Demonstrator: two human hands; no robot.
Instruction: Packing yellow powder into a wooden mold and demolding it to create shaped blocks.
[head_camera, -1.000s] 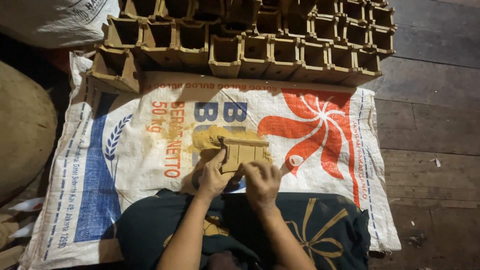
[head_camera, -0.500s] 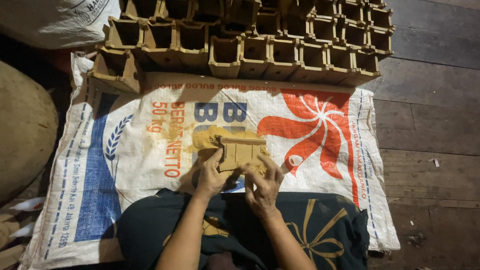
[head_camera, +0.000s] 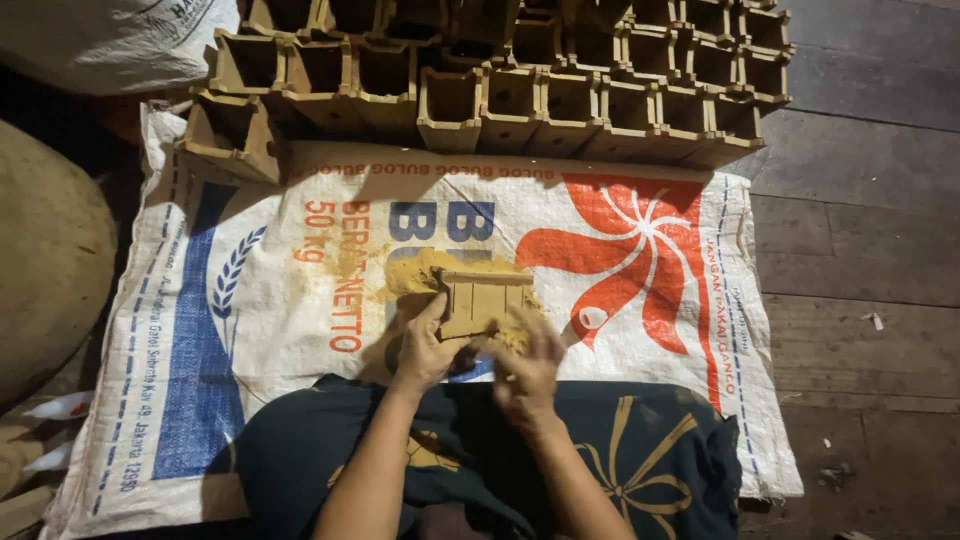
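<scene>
Mould: small wooden box mould (head_camera: 484, 303), centre of frame, resting on yellowish powder (head_camera: 420, 270).
Left hand (head_camera: 425, 350): fingers clasped on the mould's left end.
Right hand (head_camera: 525, 365): blurred; fingers seemingly spread, at the mould's lower right edge.
Beneath: printed woven sack (head_camera: 300, 300).
Top of frame: rows of hollow clay blocks (head_camera: 560, 90).

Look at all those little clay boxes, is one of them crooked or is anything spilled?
Yes. One clay box at the left end leans on its side, apart from the neat rows. Yellowish powder lies spilled on the white sack beside the block that the left hand holds, with the right hand close by.
</scene>
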